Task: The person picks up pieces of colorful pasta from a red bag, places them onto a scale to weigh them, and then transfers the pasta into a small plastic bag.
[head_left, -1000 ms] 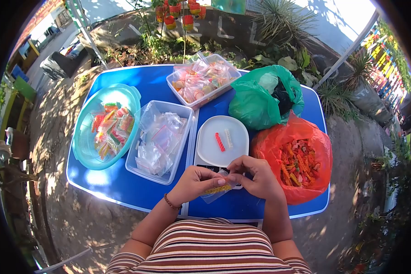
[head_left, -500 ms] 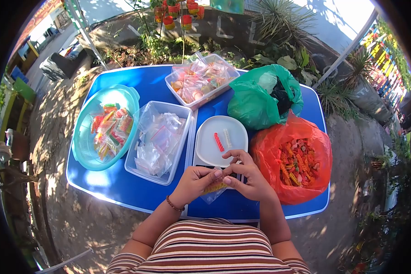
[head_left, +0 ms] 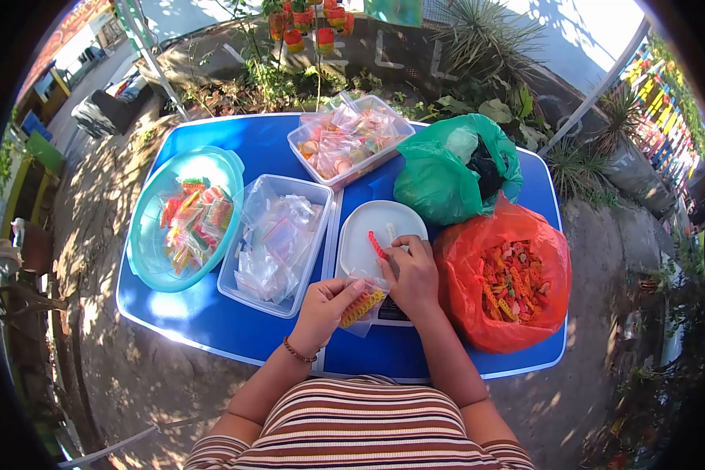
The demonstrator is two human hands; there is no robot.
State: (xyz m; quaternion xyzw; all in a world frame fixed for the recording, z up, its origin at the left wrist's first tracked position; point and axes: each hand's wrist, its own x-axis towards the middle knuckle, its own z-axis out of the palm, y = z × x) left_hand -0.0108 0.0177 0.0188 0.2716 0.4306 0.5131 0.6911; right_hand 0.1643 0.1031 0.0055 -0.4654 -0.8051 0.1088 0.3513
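My left hand (head_left: 327,313) grips a small clear plastic bag (head_left: 358,330) between thumb and fingers. Yellow ridged spiral pieces (head_left: 363,307) show inside the bag, with some red beside them. Over the white plate (head_left: 358,225), my right hand (head_left: 412,274) reaches down with its fingertips closed at the near end of a red spiral stick (head_left: 376,244). A pale spiral stick (head_left: 391,229) lies just beyond these fingers, partly hidden by them. Under the plate is a kitchen scale (head_left: 392,313), mostly covered by my right hand and the bag.
A turquoise basin (head_left: 138,249) of filled bags stands at the left. Beside it is a clear tub (head_left: 268,307) of small plastic bags. Another tub (head_left: 345,178) with filled bags sits behind. A green bag (head_left: 419,184) and a red bag (head_left: 466,313) of loose pieces stand right.
My right hand has left the bag and moved up and forward onto the plate, to the red stick. My left hand keeps the bag, now tilted and showing more yellow pieces.
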